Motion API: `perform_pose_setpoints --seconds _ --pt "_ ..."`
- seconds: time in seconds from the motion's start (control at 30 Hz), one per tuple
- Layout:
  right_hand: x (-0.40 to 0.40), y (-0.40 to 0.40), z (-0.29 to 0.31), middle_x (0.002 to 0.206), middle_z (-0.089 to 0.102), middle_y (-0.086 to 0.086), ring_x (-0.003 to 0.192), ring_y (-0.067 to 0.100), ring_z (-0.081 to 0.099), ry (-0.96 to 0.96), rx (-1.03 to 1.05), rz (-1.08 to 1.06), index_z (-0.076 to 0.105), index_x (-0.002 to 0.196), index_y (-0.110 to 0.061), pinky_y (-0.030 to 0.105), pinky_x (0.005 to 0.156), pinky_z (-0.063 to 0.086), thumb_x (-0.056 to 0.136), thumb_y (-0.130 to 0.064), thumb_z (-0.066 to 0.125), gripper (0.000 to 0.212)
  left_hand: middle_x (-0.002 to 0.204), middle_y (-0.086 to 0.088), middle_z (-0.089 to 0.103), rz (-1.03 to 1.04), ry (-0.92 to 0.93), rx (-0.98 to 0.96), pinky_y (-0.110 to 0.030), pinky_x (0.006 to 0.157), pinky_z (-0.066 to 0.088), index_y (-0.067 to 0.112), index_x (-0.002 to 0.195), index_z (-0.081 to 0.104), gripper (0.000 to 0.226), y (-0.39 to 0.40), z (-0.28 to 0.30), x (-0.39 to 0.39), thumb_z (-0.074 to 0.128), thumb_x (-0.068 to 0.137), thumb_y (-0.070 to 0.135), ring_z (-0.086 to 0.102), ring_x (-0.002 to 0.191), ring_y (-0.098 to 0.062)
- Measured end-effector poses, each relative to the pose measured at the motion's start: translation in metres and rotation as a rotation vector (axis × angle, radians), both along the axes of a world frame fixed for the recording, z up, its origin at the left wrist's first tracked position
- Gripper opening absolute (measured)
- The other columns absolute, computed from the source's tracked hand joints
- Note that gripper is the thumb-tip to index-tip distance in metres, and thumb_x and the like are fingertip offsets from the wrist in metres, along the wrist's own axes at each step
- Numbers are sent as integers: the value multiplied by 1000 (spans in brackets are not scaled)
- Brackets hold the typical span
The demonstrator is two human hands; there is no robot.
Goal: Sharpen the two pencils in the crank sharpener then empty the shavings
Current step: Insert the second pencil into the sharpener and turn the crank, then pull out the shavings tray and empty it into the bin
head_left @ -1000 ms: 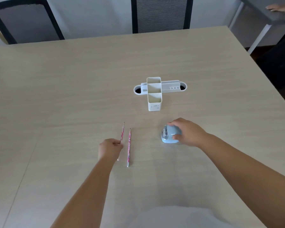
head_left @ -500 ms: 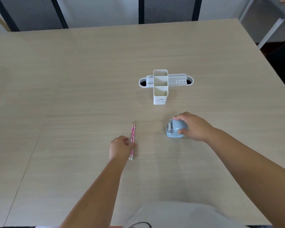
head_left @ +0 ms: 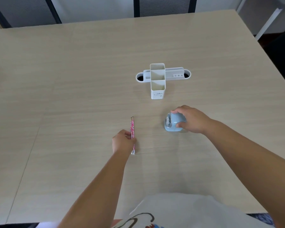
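Two pink patterned pencils [head_left: 132, 127] lie side by side on the wooden table [head_left: 72, 96], tips pointing away from me. My left hand [head_left: 123, 142] is closed around their lower half, pinching both together. To the right sits a small light-blue crank sharpener [head_left: 170, 124] with a clear front window. My right hand [head_left: 190, 119] grips its body from the right side and top, hiding the crank.
A white desk organizer [head_left: 157, 79] with upright square compartments and a flat oval tray stands beyond the sharpener. Two dark mesh chairs [head_left: 163, 5] stand at the table's far edge. Another table's white leg [head_left: 268, 22] is at the far right.
The two pencils, apart one second ago, now lie together under my left hand's grip. My right hand has stayed on the sharpener. The camera has tilted down slightly.
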State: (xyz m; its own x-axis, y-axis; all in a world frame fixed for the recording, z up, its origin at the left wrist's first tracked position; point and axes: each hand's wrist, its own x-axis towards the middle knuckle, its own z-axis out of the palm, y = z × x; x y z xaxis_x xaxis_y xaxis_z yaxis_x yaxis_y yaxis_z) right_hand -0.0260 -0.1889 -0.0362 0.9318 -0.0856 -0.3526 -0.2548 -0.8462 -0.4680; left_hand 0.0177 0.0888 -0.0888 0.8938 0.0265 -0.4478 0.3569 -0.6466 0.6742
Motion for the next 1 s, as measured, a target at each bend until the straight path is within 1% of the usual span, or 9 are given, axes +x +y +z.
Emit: perform_pose_setpoints --seconds 0.07,0.33,0.53,0.7,0.77,0.83,0.9,0.93,1.0 --pt "-1 0 0 132 47 -4 115 21 49 -4 6 -8 47 132 -30 39 95 44 83 -24 67 53 75 6 68 7 11 -3 -23 60 46 18 86 65 17 0 -2 1 72 71 12 65 73 -15" --pt "-2 0 1 132 47 -2 115 22 49 1 3 -1 46 133 -29 38 94 44 84 -24 66 53 73 8 64 12 6 -3 -19 52 39 18 84 63 16 1 -3 1 73 74 11 60 67 -12" --pt "-1 2 1 132 47 -3 115 22 49 2 5 3 47 132 -30 39 95 44 84 -24 66 52 71 9 64 17 3 13 -19 52 41 19 80 62 15 3 -5 3 74 73 14 61 67 -15" --pt "-3 -1 2 133 46 -4 115 22 49 7 11 -5 47 132 -30 40 95 44 84 -24 66 52 79 5 68 26 15 11 -20 55 44 19 85 63 18 2 -3 2 75 71 19 66 74 -17" --pt "-3 0 2 133 47 -4 115 21 49 6 14 -5 47 132 -31 40 95 44 84 -24 66 52 82 4 68 26 20 19 -20 54 43 19 88 63 22 3 -1 2 76 72 23 66 73 -16" --pt "-3 -1 1 133 47 -5 115 20 50 4 17 4 47 132 -32 39 95 45 84 -26 66 53 82 5 68 23 -2 9 -20 52 41 19 90 62 22 3 1 1 76 74 25 64 69 -13" --pt "-5 -4 1 134 45 -7 117 18 49 -17 54 4 47 132 -34 35 96 44 83 -27 68 55 79 5 67 13 -48 -39 -19 52 40 19 90 63 18 -3 6 1 75 76 24 62 66 -10" --pt "-7 -6 1 135 43 -7 119 16 48 -40 82 -3 47 133 -35 33 97 43 81 -28 70 58 78 6 66 0 -76 -70 -17 54 41 19 90 64 16 -9 9 1 74 77 22 61 66 -8" --pt "-12 -10 4 136 41 -7 119 13 46 -110 129 -38 46 134 -35 31 98 41 75 -32 76 66 79 7 64 -76 -153 -120 -14 63 43 19 93 66 17 -25 16 1 74 78 21 59 70 -7"
